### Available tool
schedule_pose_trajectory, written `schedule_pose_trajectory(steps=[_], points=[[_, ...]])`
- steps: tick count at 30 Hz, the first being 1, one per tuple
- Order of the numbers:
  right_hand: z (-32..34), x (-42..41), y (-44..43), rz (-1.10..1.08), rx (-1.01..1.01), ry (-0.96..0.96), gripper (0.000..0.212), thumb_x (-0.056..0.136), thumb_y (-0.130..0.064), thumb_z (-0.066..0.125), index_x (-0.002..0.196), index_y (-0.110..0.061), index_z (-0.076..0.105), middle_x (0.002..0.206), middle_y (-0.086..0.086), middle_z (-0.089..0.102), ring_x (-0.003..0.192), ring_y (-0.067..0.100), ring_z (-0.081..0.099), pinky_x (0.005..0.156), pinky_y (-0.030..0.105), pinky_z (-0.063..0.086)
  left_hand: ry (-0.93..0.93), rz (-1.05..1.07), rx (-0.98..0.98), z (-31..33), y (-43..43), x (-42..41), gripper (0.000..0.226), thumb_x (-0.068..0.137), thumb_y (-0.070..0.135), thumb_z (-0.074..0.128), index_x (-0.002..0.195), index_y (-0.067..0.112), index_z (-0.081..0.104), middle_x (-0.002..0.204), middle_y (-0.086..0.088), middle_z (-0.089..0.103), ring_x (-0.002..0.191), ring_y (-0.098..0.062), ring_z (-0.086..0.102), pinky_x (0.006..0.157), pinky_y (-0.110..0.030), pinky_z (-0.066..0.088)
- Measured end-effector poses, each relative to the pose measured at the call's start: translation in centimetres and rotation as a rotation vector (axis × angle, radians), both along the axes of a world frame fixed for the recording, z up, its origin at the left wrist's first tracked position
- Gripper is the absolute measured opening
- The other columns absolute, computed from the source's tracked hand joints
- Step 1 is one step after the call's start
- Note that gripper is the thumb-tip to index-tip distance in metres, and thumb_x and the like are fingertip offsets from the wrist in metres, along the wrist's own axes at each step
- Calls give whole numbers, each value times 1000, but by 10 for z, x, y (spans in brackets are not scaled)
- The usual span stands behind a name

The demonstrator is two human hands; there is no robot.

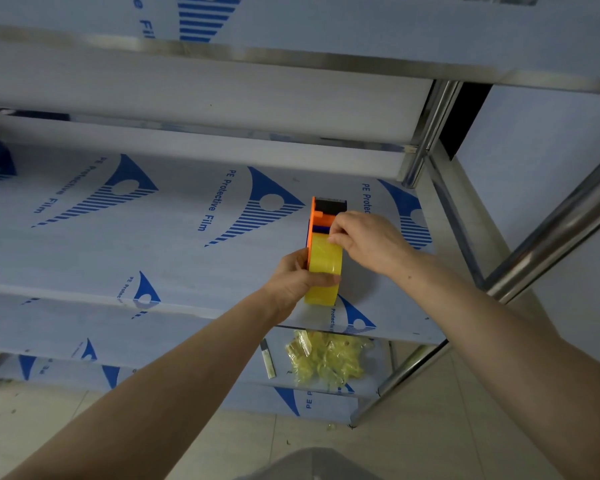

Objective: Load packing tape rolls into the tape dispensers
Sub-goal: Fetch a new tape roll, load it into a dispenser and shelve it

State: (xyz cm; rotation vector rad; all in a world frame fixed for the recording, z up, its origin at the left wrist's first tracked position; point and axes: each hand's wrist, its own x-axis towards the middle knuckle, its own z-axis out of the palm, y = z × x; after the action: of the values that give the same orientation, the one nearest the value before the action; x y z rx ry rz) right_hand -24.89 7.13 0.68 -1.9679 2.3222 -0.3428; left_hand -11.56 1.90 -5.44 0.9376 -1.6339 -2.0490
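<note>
Left hand is gripping the yellow tape roll seated in the orange dispenser above the shelf; right hand is pinching the tape's far edge.

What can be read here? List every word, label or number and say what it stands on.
"PE Protective Film": on the protective film covering the middle shelf, repeated across it.
"PE Protect": same film, rest hidden by the right hand.
"PE P": film on the lower shelf, cut off.
Tape dispenser and tape roll: no readable text.
</note>
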Motion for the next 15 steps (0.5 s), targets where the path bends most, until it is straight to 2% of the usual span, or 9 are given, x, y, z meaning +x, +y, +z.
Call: schedule_pose_trajectory(steps=[2,6,8,10,11,12,15], points=[[-2,-2,0,-24,-6,10,21,96,-30,46,105,-13,56,106,4,62,93,20,57,78,32,44,7,12,7,0,0,0,41,77,1,70,116,6,59,105,-9,66,94,-22,62,73,-27,50],[-5,-6,0,-99,-41,-29,24,96,-33,46,107,-14,57,104,5,65,95,23,60,78,33,45,5,28,-17,1,3,3,15,81,15,70,94,15,62,93,-5,67,83,-16,63,72,-24,52],[-9,-8,0,-147,-78,-41,25,97,-33,45,108,-15,58,103,5,67,95,23,61,79,33,48,-8,86,-35,4,6,3,11,83,25,68,84,16,61,82,-3,66,68,-6,64,63,-17,52],[-13,-7,-1,-180,-99,-32,23,97,-33,44,106,-16,58,100,4,68,93,23,63,79,36,51,0,144,-38,6,6,3,20,86,34,62,74,18,58,62,7,65,46,6,58,48,-9,47],[-15,-6,-1,-197,-111,-33,22,97,-33,44,104,-17,58,99,3,69,92,22,63,79,37,51,2,153,-30,7,7,3,22,87,34,61,72,20,56,56,10,64,43,7,57,45,-8,46],[-17,-5,-1,-215,-129,-45,21,97,-33,45,103,-17,58,97,2,69,91,22,63,78,37,52,3,145,-24,7,7,4,19,87,31,62,72,21,55,56,10,64,45,6,58,45,-8,46],[-18,-6,-3,-258,-161,-167,17,95,-29,50,99,-15,60,94,4,70,87,23,65,79,40,53,-10,62,-47,9,9,5,13,82,13,67,81,21,57,78,2,62,67,-8,60,50,-8,47]])
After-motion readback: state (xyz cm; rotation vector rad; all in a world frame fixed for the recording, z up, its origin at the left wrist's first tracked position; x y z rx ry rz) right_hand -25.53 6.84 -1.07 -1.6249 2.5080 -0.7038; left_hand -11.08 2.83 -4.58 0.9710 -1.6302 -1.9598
